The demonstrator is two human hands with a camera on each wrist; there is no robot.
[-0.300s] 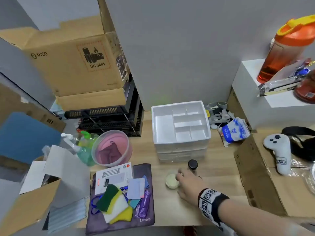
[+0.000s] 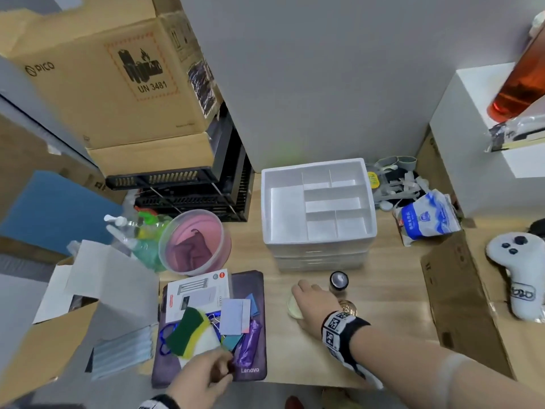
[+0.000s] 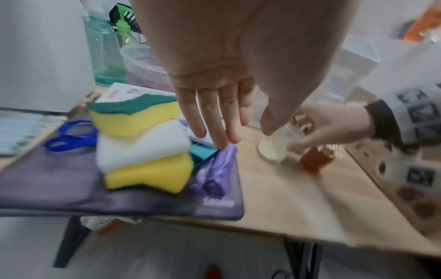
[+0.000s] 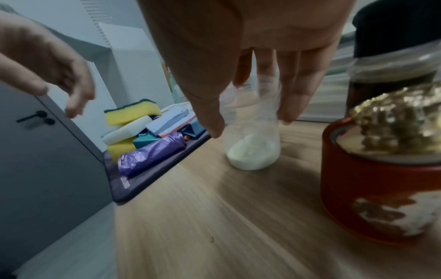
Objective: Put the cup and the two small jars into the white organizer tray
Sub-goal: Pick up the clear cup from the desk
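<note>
On the near part of the wooden desk, just in front of the white organizer tray, the clear cup is standing upright with a little white powder or cream at its bottom. The right hand is reaching down over it, fingers and thumb spread to either side of the wall; whether they are already touching is hard to tell, and they are not yet gripping. The cup is looking thin, light and easily squashed, so a gentle pinch around the upper wall, keeping it level, seems the safest hold; tilting could be spilling the contents.

Just to its right, the red jar with a knobbly gold lid is sitting beside the wrist, and the dark-lidded jar is standing a little farther back. Both are looking rigid and heavier, best taken around the body.

To the left, the left hand is hovering over the purple mat, fingers straight and relaxed, holding nothing, near the stacked sponges.
</note>
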